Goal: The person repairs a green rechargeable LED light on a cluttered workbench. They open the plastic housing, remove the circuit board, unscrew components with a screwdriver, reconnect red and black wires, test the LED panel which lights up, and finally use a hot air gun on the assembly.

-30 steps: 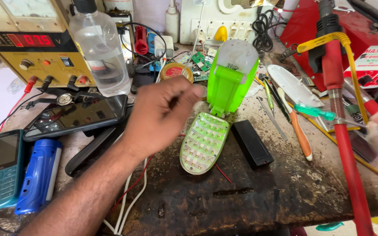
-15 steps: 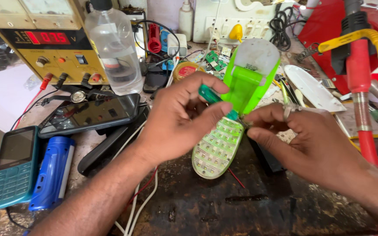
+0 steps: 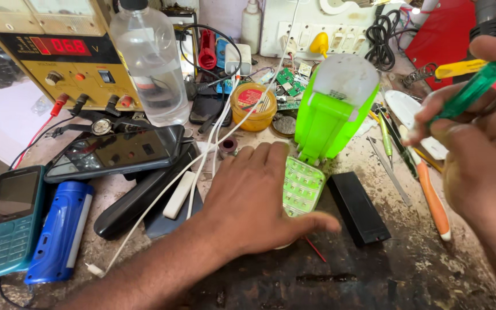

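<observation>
The green folding lamp stands on the worn table, its hinged body upright and its white LED panel lying flat toward the person. Half a second ago both hands met over that panel, with the green-handled screwdriver pinched between them right at the lamp's hinge. Now they have parted. The left hand has dropped onto the near end of the LED panel, palm down, fingers spread wide and flat, thumb stretched out to the right; it grips nothing, it only presses the panel against the table. The right hand has drawn up and away to the right of the lamp, and its fingers are closed around the screwdriver's translucent handle, the tip hidden from view. To my eye the tool has passed wholly to the right hand while the left steadies the lamp.

Just right of the panel lies a black rectangular block. Further right of the lamp lies an orange-handled tool. Behind the lamp, to its left, sits a round yellow tin, and well left stands a clear plastic bottle before a yellow bench power supply.
</observation>
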`<action>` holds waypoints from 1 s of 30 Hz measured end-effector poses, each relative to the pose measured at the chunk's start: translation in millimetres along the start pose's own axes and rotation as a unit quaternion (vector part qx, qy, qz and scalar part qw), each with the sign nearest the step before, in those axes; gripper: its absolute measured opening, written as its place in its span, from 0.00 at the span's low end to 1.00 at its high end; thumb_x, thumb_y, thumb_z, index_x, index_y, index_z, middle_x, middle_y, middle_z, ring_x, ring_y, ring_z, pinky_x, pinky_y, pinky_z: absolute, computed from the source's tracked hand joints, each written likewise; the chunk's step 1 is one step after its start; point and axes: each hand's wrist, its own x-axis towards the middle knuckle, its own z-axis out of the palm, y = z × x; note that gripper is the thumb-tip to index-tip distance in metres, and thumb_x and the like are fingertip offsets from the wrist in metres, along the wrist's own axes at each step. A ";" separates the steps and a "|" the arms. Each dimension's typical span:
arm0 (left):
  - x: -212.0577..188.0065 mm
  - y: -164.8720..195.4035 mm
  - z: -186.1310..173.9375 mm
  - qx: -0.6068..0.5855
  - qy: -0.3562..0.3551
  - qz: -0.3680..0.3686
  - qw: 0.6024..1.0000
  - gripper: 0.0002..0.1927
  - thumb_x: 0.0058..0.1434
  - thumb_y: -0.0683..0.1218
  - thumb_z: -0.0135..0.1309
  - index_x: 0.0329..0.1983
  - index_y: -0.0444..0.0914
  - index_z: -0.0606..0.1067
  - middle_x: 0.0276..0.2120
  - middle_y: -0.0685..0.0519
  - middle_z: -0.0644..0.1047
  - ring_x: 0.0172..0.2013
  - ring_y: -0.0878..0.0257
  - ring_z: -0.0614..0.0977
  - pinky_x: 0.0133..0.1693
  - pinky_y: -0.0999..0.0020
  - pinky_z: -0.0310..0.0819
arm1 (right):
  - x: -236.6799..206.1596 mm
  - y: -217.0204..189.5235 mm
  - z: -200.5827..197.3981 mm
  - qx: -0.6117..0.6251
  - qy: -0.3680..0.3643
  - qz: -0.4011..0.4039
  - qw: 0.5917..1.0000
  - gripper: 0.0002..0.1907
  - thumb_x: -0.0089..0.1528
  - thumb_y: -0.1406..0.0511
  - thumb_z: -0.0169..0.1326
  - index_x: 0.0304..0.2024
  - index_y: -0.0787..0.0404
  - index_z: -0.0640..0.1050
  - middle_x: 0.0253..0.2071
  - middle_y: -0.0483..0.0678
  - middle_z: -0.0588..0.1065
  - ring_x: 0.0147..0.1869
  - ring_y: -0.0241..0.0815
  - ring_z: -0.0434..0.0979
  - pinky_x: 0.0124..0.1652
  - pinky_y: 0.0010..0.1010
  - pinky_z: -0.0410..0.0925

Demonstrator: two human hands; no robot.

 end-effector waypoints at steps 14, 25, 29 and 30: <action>5.3 -4.7 10.2 -0.129 0.037 -0.016 0.991 0.48 0.45 0.55 0.67 0.65 0.33 0.59 0.49 0.36 0.76 0.51 0.40 0.78 0.53 0.50 0.70 | 21.4 -4.4 19.9 -0.176 0.026 -0.130 0.975 0.24 0.62 0.64 0.67 0.57 0.67 0.75 0.45 0.50 0.79 0.46 0.38 0.78 0.45 0.29 0.72; 28.0 -27.4 30.8 -0.157 0.047 0.045 0.985 0.48 0.48 0.59 0.66 0.66 0.34 0.59 0.55 0.34 0.73 0.57 0.42 0.76 0.56 0.52 0.69 | 33.3 23.7 4.9 -0.017 0.055 0.039 0.998 0.14 0.68 0.64 0.63 0.52 0.64 0.77 0.44 0.44 0.80 0.43 0.30 0.80 0.43 0.25 0.74; 43.7 -38.3 37.6 -0.126 0.034 0.053 0.990 0.47 0.50 0.60 0.65 0.65 0.32 0.61 0.57 0.35 0.72 0.59 0.42 0.75 0.58 0.53 0.68 | 32.6 32.0 0.9 -0.080 0.049 0.028 0.995 0.16 0.66 0.62 0.66 0.50 0.65 0.78 0.41 0.45 0.80 0.41 0.31 0.79 0.42 0.26 0.73; 46.1 -40.9 38.6 -0.124 0.032 0.052 0.990 0.46 0.50 0.61 0.65 0.65 0.31 0.62 0.57 0.35 0.72 0.59 0.42 0.75 0.59 0.54 0.68 | 32.3 33.9 -0.4 -0.103 0.047 0.029 0.993 0.16 0.66 0.62 0.66 0.50 0.65 0.78 0.40 0.45 0.80 0.40 0.31 0.79 0.41 0.26 0.72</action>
